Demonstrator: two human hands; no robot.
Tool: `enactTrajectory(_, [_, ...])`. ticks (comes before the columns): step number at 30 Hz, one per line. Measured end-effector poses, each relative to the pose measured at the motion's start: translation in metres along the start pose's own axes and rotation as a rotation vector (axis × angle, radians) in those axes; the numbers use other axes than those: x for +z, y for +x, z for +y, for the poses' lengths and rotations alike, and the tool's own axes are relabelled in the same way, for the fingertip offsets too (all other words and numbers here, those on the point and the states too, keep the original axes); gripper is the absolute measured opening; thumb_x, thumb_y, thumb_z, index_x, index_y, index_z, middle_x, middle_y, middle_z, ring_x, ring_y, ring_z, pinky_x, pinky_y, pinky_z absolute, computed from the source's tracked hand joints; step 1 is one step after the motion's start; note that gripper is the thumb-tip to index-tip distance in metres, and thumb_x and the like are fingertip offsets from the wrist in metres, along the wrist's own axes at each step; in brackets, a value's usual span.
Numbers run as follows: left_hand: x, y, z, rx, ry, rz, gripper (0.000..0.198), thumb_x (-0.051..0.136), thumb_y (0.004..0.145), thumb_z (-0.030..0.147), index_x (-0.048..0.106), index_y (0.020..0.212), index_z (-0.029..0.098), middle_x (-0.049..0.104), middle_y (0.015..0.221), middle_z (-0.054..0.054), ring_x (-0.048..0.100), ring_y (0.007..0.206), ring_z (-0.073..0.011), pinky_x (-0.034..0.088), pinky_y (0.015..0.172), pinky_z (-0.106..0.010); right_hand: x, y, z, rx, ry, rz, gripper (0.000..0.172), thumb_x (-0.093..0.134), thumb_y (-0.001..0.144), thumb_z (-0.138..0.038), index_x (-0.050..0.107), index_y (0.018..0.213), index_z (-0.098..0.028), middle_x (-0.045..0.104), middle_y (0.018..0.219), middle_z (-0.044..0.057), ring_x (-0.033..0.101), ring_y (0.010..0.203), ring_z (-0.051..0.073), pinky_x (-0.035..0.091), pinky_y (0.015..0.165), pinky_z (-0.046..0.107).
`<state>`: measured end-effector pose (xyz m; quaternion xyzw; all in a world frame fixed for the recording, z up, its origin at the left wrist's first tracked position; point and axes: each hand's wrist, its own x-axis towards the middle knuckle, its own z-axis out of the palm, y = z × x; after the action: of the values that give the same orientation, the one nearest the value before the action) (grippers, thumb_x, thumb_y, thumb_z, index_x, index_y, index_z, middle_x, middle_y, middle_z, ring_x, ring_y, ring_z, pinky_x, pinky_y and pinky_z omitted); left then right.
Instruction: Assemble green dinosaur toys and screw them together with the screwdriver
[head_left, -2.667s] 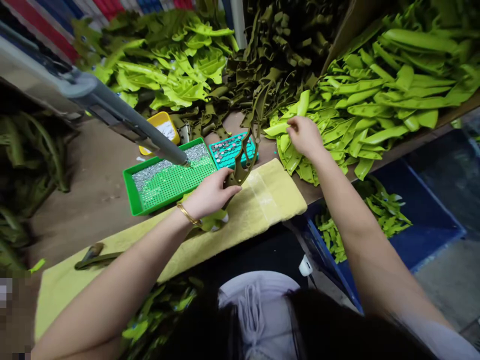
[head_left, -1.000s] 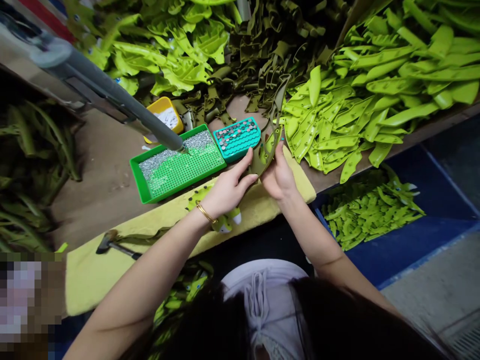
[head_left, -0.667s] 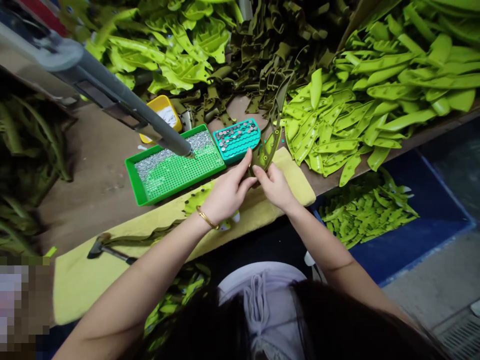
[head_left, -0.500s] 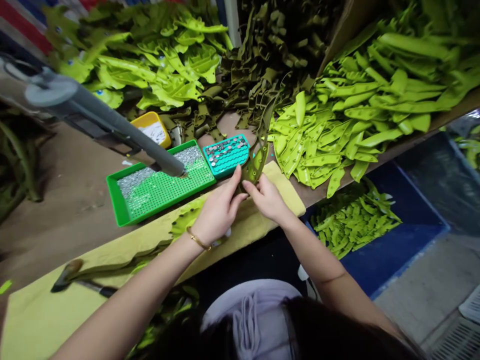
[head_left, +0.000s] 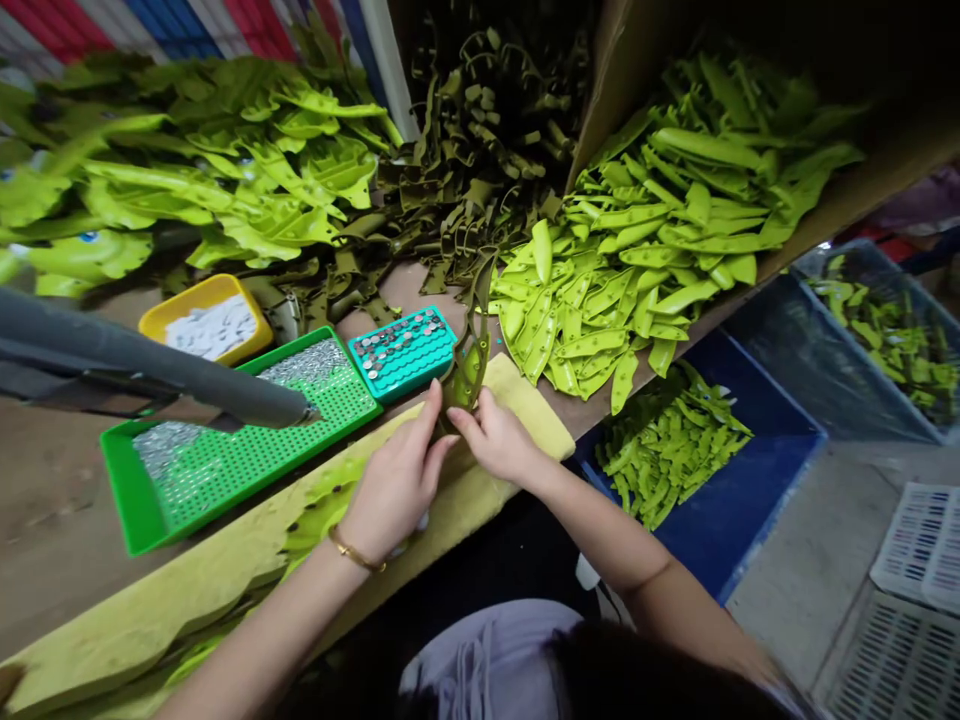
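Observation:
Between my hands I hold up a long, curved, dark olive and green plastic part point(head_left: 471, 360) with small round pegs. My left hand point(head_left: 395, 480), with a gold bracelet at the wrist, grips its lower left side. On the lower right, my right hand point(head_left: 496, 432) pinches it with thumb and fingers. Under my left wrist a bright green part with dark dots point(head_left: 322, 503) lies on the yellow padded cloth point(head_left: 536, 405). Just beyond my hands stands a turquoise tray point(head_left: 405, 358) of small round metal pieces. Beside it is a green perforated tray point(head_left: 255, 445) of silvery bits.
A grey rod point(head_left: 172, 375) slants over the green tray. Behind sit a yellow tub point(head_left: 206, 318) of white pieces, dark olive parts point(head_left: 480, 190) and bright green parts point(head_left: 622, 270). A blue bin point(head_left: 780, 450) of green pieces is below right; white crates point(head_left: 896, 610) are on the floor.
My view has turned to the right, so the trays and piles sit further left. Both hands still hold the curved part, with little change in grip.

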<state>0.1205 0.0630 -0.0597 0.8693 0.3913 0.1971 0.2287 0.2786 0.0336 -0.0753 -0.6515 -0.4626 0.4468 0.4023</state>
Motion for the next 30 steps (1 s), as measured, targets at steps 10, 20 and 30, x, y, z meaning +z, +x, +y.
enactTrajectory(10, [-0.010, 0.019, 0.005, -0.284, -0.277, -0.179, 0.064, 0.052, 0.085, 0.047, 0.047, 0.140, 0.015, 0.066, 0.125, -0.012, 0.062, 0.116, -0.0295, 0.051, 0.098, -0.043, -0.021, 0.004, 0.000, -0.045, 0.000, -0.107, 0.030, 0.052, 0.090, -0.048, 0.059, 0.097, -0.021, 0.063, 0.069, -0.001, 0.060, 0.067, 0.016, 0.048, 0.065, 0.029])
enactTrajectory(20, [-0.009, 0.030, 0.008, -0.369, -0.550, -0.373, 0.056, 0.060, 0.075, 0.055, 0.062, 0.114, 0.015, 0.067, 0.120, -0.012, 0.061, 0.113, -0.0301, 0.045, 0.104, -0.044, -0.212, 0.105, -0.038, -0.309, -1.122, 0.701, 0.029, 0.041, 0.093, -0.020, 0.063, 0.111, -0.014, 0.057, 0.124, 0.019, 0.046, 0.124, 0.035, 0.037, 0.100, 0.059])
enactTrajectory(30, [-0.032, 0.005, -0.011, -0.431, -0.534, -0.431, 0.048, 0.064, 0.073, 0.057, 0.067, 0.103, 0.019, 0.071, 0.108, -0.007, 0.065, 0.102, -0.0285, 0.050, 0.093, -0.040, -0.118, 0.037, -0.054, -0.626, -0.154, 0.400, 0.034, 0.033, 0.096, -0.051, 0.046, 0.111, -0.024, 0.064, 0.106, 0.007, 0.063, 0.108, 0.021, 0.052, 0.091, 0.042])
